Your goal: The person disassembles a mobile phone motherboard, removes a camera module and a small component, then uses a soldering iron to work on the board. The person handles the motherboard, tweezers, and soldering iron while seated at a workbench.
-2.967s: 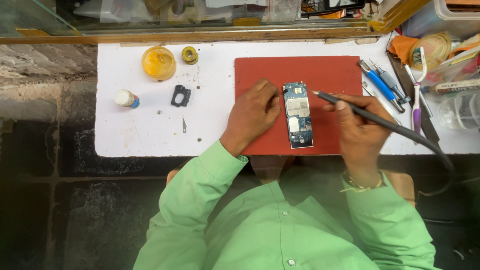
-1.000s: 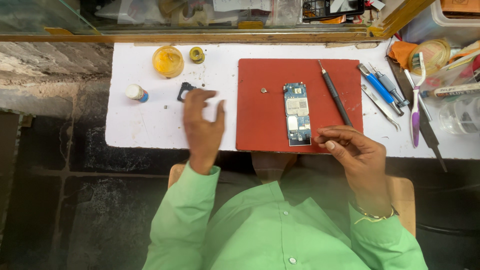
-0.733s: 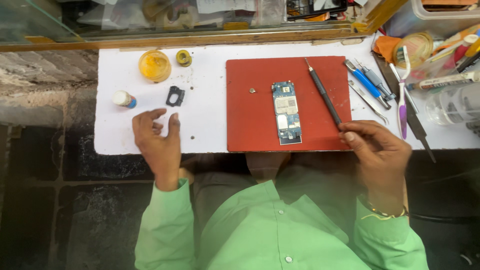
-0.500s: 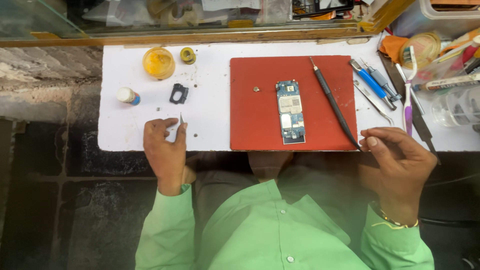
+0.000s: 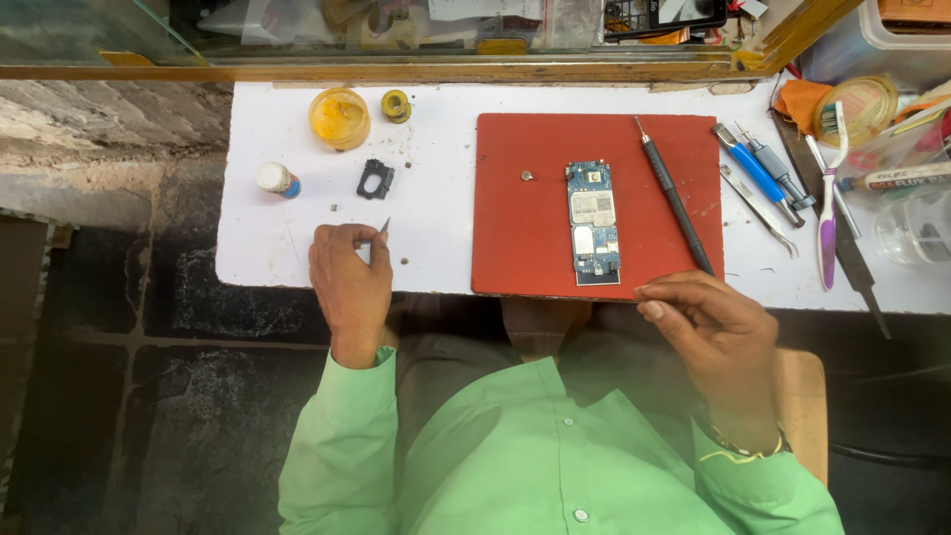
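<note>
Head view is showing the left hand [image 5: 349, 282] pinching thin tweezers [image 5: 383, 227] on the white table [image 5: 436, 188], left of the red mat [image 5: 525, 228], while the right hand [image 5: 708, 337] is curling loosely, gripping nothing, near the circuit board [image 5: 593, 220].

Single head camera, looking straight down, moderately near white table [image 5: 446, 188].

Bright and even on the white table top [image 5: 436, 178] and the red mat [image 5: 525, 238], with only soft, short shadows beside the tools. Dim and murky below the table edge. Some glare on the glass pane [image 5: 89, 30] at top left. Sharp in the centre; green shirt [image 5: 555, 466] slightly soft, hazy at its edges.
</note>
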The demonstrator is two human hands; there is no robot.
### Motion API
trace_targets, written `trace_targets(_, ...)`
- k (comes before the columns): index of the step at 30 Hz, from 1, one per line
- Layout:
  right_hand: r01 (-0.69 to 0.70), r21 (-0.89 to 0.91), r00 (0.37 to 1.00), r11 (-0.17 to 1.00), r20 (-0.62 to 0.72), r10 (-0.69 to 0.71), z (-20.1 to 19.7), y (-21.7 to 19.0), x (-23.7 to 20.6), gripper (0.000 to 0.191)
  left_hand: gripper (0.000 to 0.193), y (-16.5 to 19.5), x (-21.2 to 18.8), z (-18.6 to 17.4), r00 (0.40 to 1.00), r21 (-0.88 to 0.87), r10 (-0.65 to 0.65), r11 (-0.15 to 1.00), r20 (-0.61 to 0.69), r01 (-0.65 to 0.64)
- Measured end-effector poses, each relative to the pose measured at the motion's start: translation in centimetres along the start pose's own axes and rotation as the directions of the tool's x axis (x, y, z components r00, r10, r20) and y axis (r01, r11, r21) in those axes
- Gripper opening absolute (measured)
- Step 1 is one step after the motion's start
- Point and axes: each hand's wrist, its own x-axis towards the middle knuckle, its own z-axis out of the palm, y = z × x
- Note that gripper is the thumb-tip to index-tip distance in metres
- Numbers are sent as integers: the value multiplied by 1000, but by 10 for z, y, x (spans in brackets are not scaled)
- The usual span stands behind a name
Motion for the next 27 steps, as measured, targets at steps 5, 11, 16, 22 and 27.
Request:
trace_targets(5, 64, -31, 994, 997, 90, -61, 10, 6, 3, 15, 11, -3, -3, -1, 998, 2, 40, 999, 43, -41)
trace_targets(11, 44, 8, 980, 999, 193, -44, 33, 5, 3, 15, 12, -1, -8, -2, 995, -13, 90, 996, 42, -90)
trace_targets(16, 61, -69, 966, 996, 255, -42, 50, 4, 3, 14, 10, 1, -12, 0, 991, -20, 136, 990, 0, -136)
trace_targets(22, -63, -49, 953, 997, 292, 75, 69, 11, 6, 17, 10, 17, -31, 14, 988, -609, -98, 778, 119, 151)
trace_targets(27, -220, 376, 958, 900, 255, 128, 102, 24, 13, 29, 20, 53, -58, 27, 882, -883, -68, -87, 467, 461)
